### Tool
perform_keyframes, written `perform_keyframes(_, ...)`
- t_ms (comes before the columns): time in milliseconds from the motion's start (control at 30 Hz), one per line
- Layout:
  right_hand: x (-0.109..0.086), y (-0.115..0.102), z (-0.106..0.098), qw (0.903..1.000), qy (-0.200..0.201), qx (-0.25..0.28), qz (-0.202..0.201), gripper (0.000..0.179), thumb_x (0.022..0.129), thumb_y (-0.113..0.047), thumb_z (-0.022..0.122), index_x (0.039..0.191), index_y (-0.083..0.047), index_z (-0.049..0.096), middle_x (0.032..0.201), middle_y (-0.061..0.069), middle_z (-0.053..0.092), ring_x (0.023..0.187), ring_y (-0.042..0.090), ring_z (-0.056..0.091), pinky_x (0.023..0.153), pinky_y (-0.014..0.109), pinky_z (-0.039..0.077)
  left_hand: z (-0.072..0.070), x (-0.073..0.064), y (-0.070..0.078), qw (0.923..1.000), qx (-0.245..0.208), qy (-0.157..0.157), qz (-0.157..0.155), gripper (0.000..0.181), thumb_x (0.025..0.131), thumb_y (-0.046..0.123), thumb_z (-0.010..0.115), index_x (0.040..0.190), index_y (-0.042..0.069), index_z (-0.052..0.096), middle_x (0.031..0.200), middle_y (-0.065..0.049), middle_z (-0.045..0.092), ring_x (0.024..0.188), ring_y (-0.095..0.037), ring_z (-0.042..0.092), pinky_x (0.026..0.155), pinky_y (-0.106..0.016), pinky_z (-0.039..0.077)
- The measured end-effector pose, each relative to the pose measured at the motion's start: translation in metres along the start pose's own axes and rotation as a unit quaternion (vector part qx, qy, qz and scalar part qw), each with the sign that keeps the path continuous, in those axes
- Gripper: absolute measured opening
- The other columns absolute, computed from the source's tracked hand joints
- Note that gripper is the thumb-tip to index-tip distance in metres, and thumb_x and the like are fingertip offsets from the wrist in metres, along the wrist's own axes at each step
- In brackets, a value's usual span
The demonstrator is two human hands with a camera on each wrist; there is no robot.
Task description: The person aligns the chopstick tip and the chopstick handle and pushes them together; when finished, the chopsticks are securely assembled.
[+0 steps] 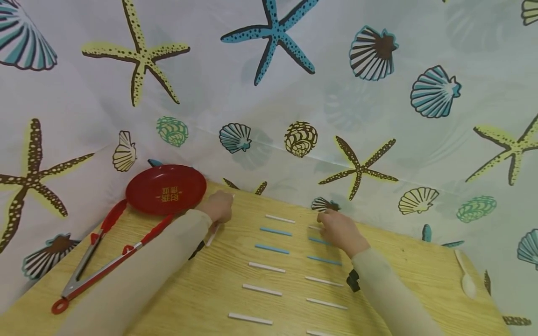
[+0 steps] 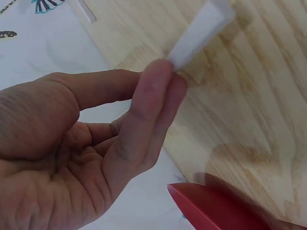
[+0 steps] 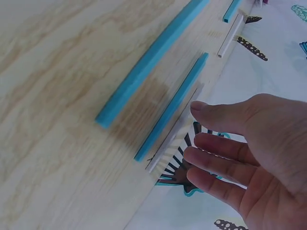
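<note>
My left hand (image 1: 218,206) pinches a white stick (image 2: 199,36) between thumb and fingertips, just right of the red plate (image 1: 147,191). Part of that stick slants below the hand in the head view. My right hand (image 1: 342,232) is at the far end of the right column of sticks, its fingers apart and loosely bent. In the right wrist view the thumb is beside a thin white stick (image 3: 168,139) near the table edge; whether it touches cannot be told. Next to that lie a blue stick (image 3: 175,103) and another, nearer blue stick (image 3: 148,64).
White and blue sticks lie in two columns, such as a white stick (image 1: 262,290) in the left one. Red-tipped tongs (image 1: 101,275) lie spread at the left. A white spoon (image 1: 467,282) lies at the right. Shell-patterned cloth (image 1: 277,102) rises behind the wooden table (image 1: 403,280).
</note>
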State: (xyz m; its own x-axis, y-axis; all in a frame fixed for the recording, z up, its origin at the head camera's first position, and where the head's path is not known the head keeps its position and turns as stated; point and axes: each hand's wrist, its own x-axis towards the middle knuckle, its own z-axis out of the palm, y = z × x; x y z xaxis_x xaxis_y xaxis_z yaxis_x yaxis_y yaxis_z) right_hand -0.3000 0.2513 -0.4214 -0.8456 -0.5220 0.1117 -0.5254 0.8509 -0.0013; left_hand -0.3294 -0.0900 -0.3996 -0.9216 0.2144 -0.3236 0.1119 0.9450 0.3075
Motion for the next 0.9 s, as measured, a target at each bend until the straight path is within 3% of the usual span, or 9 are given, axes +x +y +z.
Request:
perform_keyframes(67, 0.000, 0.000, 0.001, 0.9999, -0.011, -0.001, 0.007, 0.020, 0.089, -0.006, 0.070, 0.107, 0.000, 0.066, 0.101, 0.013, 0.064, 0.086, 0.027, 0.064, 0.069, 0.040, 0.054, 0.000, 0.002, -0.002, 0.9999, 0.011, -0.004, -0.005, 0.039, 0.088, -0.014, 0.054, 0.127, -0.015, 0.052, 0.118, -0.038, 0.056, 0.047, -0.023, 0.065, 0.038, -0.026, 0.048)
perform_keyframes(200, 0.000, -0.003, -0.001, 0.9980, -0.048, 0.003, 0.042, 0.019, 0.089, -0.005, 0.071, 0.108, -0.001, 0.068, 0.103, 0.013, 0.066, 0.092, 0.029, 0.064, 0.075, 0.042, 0.055, 0.000, 0.004, -0.005, 0.9995, 0.027, -0.012, -0.006, 0.017, 0.083, -0.018, 0.061, 0.098, -0.011, 0.062, 0.088, -0.028, 0.067, 0.042, -0.018, 0.061, 0.040, -0.025, 0.049)
perform_keyframes(300, 0.002, -0.001, 0.001, 0.9971, -0.054, 0.003, 0.054, 0.018, 0.089, -0.005, 0.072, 0.106, -0.002, 0.070, 0.101, 0.012, 0.067, 0.093, 0.029, 0.065, 0.075, 0.043, 0.055, 0.000, 0.005, -0.008, 0.9996, 0.027, -0.012, -0.002, 0.014, 0.081, -0.018, 0.064, 0.082, -0.004, 0.063, 0.069, -0.017, 0.065, 0.041, -0.014, 0.056, 0.041, -0.023, 0.047)
perform_keyframes(533, 0.005, 0.003, 0.004, 0.9975, -0.051, -0.002, 0.048, 0.008, 0.089, -0.007, 0.074, 0.097, -0.006, 0.071, 0.091, 0.006, 0.068, 0.084, 0.023, 0.065, 0.071, 0.038, 0.056, -0.004, -0.001, -0.012, 0.9980, 0.055, 0.015, 0.026, 0.013, 0.082, -0.016, 0.062, 0.088, -0.003, 0.062, 0.082, -0.013, 0.060, 0.065, -0.020, 0.049, 0.049, -0.026, 0.042)
perform_keyframes(700, 0.006, 0.005, 0.009, 0.9977, -0.047, -0.015, 0.047, 0.005, 0.089, -0.011, 0.075, 0.091, -0.009, 0.071, 0.084, 0.002, 0.067, 0.076, 0.019, 0.063, 0.066, 0.037, 0.055, -0.002, 0.000, -0.013, 0.9957, 0.088, 0.021, 0.021, 0.014, 0.082, -0.013, 0.064, 0.078, 0.000, 0.060, 0.077, -0.011, 0.060, 0.067, -0.020, 0.050, 0.053, -0.027, 0.046)
perform_keyframes(900, 0.007, 0.002, 0.010, 0.9973, -0.043, -0.025, 0.054, 0.005, 0.090, -0.013, 0.075, 0.092, -0.011, 0.072, 0.086, 0.002, 0.068, 0.075, 0.018, 0.065, 0.064, 0.036, 0.056, -0.002, -0.002, -0.016, 0.9955, 0.085, 0.033, 0.026, 0.013, 0.085, -0.012, 0.060, 0.079, -0.001, 0.062, 0.077, -0.013, 0.061, 0.066, -0.021, 0.051, 0.055, -0.028, 0.049)
